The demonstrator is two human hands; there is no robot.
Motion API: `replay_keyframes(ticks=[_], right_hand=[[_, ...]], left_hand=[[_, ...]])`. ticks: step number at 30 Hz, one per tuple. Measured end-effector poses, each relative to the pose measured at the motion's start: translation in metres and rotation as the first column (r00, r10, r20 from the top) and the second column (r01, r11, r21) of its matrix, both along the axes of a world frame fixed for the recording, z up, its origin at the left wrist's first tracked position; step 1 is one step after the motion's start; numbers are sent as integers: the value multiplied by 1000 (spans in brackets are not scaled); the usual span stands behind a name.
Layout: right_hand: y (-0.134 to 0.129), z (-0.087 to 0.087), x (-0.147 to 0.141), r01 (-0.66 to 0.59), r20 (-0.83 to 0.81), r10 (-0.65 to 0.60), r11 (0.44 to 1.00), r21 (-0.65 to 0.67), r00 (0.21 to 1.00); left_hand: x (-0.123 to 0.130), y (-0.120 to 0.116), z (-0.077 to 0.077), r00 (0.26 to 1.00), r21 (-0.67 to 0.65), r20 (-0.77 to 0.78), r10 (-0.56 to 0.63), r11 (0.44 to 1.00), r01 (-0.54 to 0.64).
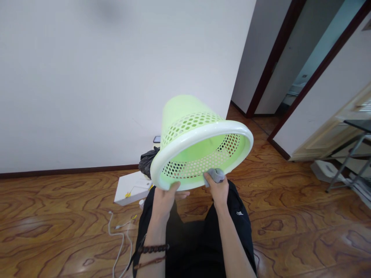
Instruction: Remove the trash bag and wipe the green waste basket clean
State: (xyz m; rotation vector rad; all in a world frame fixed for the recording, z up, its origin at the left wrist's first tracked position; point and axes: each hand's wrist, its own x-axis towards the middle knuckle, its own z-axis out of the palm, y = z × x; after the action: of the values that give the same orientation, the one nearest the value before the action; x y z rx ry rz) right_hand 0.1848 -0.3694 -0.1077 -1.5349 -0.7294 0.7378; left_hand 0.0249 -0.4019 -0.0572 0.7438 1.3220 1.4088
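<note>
A light green plastic wastebasket (181, 110) with a band of round holes and a thick pale rim is held tilted in front of me, its mouth turned toward me. My left hand (166, 197) grips the near rim on the left, thumb over the edge and fingers beneath. Farther right, my right hand (218, 189) is closed around a grey cloth (214, 175), which lies against the rim's lower inner edge. The right fingertips are partly hidden by the cloth and the rim.
Behind the basket is a white wall (87, 85). On the wood floor (72, 224) are a white box (131, 189), a black plastic bag (147, 160) and white cables (120, 239). A folding stool (352, 154) stands at right beside a white container (326, 170); a doorway opens beyond.
</note>
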Motion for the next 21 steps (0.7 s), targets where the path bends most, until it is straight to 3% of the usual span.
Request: replay_keyframes(ticks=[3,9,15,21], right_hand=[[2,1,7,78,28,-77,997,-9,997],[-1,-1,-21,-14,-10,14,1000,0,1000],[-2,6,-9,69,7,-69,998,16,998],[-4,4,-30,-44,-81,43,999,-8,996]], left_hand=[[1,0,0,1000,-1,0,1,1000,-1],[5,2,-3,1000,16,21,1,1000,-1],[7,2,-3,1000,44,14,8,999,-9],[6,4,-4,1000,20,18,0,1000,0]])
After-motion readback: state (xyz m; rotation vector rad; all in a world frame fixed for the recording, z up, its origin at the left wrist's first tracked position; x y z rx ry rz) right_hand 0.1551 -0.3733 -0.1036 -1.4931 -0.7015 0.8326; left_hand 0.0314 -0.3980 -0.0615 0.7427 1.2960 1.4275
